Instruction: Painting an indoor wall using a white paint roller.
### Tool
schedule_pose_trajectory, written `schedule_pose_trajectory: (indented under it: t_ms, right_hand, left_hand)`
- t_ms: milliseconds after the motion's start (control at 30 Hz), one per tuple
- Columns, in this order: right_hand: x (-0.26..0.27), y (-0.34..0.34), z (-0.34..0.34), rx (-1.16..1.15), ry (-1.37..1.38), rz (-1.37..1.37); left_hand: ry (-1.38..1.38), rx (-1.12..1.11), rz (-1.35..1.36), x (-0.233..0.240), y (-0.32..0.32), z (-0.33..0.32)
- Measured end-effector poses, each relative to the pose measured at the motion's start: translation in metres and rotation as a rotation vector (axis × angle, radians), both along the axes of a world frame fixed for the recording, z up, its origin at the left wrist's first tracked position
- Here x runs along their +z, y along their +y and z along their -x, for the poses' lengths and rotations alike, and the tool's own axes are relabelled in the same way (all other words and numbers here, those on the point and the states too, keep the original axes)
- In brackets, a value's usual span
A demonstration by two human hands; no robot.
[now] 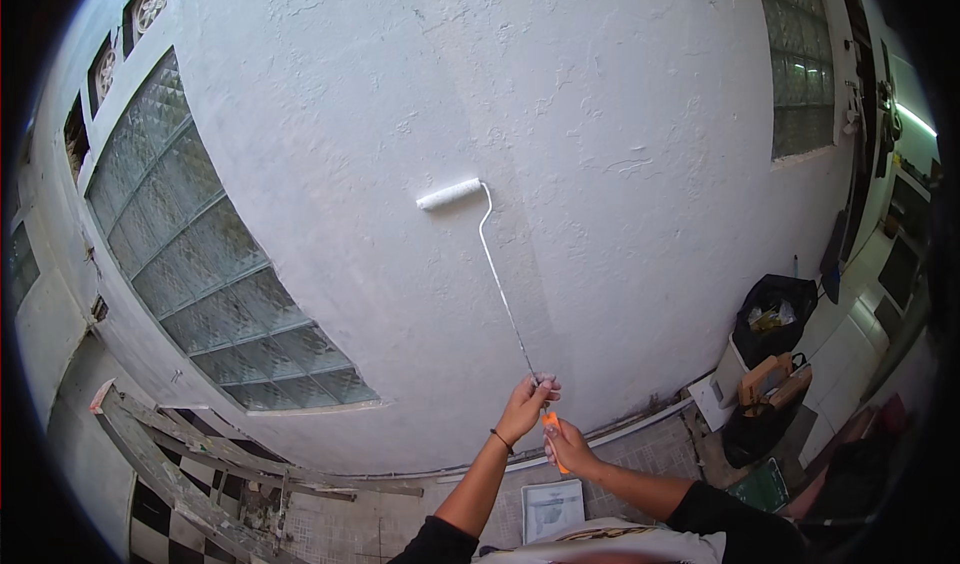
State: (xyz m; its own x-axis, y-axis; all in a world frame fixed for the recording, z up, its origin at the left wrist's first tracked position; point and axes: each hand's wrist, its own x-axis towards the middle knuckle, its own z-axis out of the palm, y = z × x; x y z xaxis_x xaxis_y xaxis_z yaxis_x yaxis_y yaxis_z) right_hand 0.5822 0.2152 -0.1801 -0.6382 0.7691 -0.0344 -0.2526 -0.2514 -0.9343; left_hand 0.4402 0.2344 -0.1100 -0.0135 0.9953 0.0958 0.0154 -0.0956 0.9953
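A paint roller with a white sleeve (450, 194) rests against a white wall (622, 234) with rough, peeling patches. Its long wire frame (501, 286) runs down to an orange handle (555, 444). My right hand (571, 448) is wrapped around that handle. Just above it, my left hand (531, 399) grips the metal rod, and pale smears mark the fingers. On the floor below my hands lies a paint tray (553, 510), partly hidden by my shirt.
Glass-block windows (225, 256) flank the wall on the left and right. A paint-marked wooden ladder (161, 481) leans low at left. At right stand a bin with a black bag (772, 316), a black bag holding cardboard (769, 406) and a green container (759, 487).
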Motion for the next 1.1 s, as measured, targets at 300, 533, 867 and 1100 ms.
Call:
schedule_pose_trajectory:
  t_ms: [300,533,867,1100]
  right_hand:
    - [0.095,0.036,0.036,-0.052,0.062,-0.23]
    - [0.065,0.021,0.039,-0.106,-0.029,-0.079]
    - [-0.077,-0.078,-0.027,-0.187,-0.334,0.084]
    - [-0.127,-0.134,-0.052,-0.2,-0.359,0.286]
  left_hand:
    - [-0.074,0.079,-0.191,0.06,-0.016,0.005]
    - [0.01,0.073,-0.168,0.067,0.002,0.03]
    - [0.326,0.039,-0.114,-0.034,0.054,0.049]
    - [0.195,-0.045,0.208,-0.136,0.031,0.029]
